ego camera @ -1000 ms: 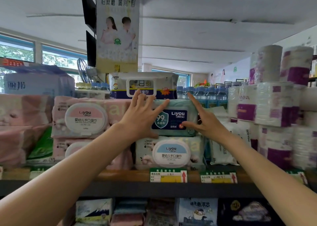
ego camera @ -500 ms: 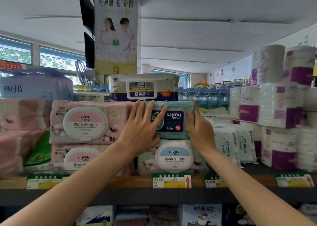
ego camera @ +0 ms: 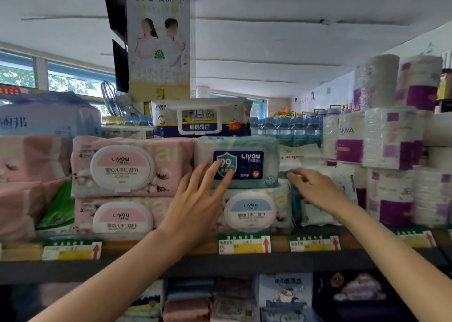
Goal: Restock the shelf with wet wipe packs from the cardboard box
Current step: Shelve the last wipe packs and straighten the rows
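Observation:
A teal wet wipe pack (ego camera: pixel 247 148) with a dark blue label lies on the shelf (ego camera: pixel 220 263), stacked on a white pack with a blue lid (ego camera: pixel 254 211). My left hand (ego camera: pixel 198 204) hovers in front of both, fingers spread, fingertips near the teal pack's label. My right hand (ego camera: pixel 315 189) is at the stack's lower right corner, fingers loosely curled, holding nothing. Two pink-lidded packs (ego camera: pixel 127 167) are stacked to the left. A white and navy pack (ego camera: pixel 200 118) rests on top behind. The cardboard box is out of view.
Toilet roll bundles (ego camera: pixel 391 138) with purple bands fill the right of the shelf. Pink and blue tissue packs (ego camera: pixel 34 155) sit at the left. Price tags (ego camera: pixel 244 243) line the shelf edge. More goods (ego camera: pixel 283 294) lie on the lower shelf. Water bottles (ego camera: pixel 288 126) stand behind.
Both hands have drawn back from the teal pack: the left palm has dropped lower, and the right hand has slid off its right end to the lower right.

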Available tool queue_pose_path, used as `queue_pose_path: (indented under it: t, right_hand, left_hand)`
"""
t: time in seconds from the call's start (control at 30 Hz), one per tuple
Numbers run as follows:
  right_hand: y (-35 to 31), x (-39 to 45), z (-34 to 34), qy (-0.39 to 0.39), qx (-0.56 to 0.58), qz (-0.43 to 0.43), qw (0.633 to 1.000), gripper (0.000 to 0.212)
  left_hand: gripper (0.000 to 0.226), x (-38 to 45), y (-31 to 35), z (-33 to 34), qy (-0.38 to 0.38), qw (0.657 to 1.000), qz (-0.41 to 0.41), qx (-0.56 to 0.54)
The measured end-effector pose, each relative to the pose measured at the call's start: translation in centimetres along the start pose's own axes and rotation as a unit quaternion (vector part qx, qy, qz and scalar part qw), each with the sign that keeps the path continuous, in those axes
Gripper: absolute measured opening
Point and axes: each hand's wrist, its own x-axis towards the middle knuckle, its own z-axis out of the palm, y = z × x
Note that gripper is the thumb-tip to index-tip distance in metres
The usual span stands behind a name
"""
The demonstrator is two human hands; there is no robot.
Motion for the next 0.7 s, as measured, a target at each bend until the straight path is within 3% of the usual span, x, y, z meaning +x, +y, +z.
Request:
queue_pose_path:
  t: [0.07, 0.17, 0.33, 0.4, 0.5, 0.6, 0.7]
  right_hand:
    - [-0.4, -0.6, 0.8, -0.041, 0.011, 0.017, 0.999, 0.044]
    - [-1.1, -0.5, 2.2, 0.011, 0.008, 0.015, 1.0, 0.051]
    - [-1.5, 0.2, 3.2, 0.064, -0.029, 0.017, 0.997, 0.05]
    - [-1.7, 0.1, 3.5, 0.068, -0.021, 0.003, 0.997, 0.045]
    - [-1.5, 0.3, 3.3, 0.059, -0.004, 0.004, 0.998, 0.043]
    - [-1.7, 0.6, 2.4, 0.034, -0.015, 0.017, 0.999, 0.043]
    - [-3.3, 0.7, 1.9, 0.11, -0.101, -0.013, 0.989, 0.063]
  left_hand:
    - [0.073, -0.1, 0.4, 0.2, -0.015, 1.0, -0.016, -0.011]
    - [0.08, 0.3, 1.3, 0.0, -0.033, 0.998, -0.057, -0.006]
    - [0.077, 1.3, 1.4, -0.5, -0.069, 0.98, -0.124, -0.137]
    - [0.078, 1.3, 1.4, 0.0, -0.04, 0.987, -0.11, -0.11]
    - [0.08, 1.3, 1.3, 0.4, -0.061, 0.99, -0.114, -0.054]
    - [0.078, 1.0, 1.2, 0.2, -0.016, 0.994, -0.105, -0.04]
    - [0.066, 0.1, 0.6, -0.2, 0.051, 0.997, -0.053, -0.017]
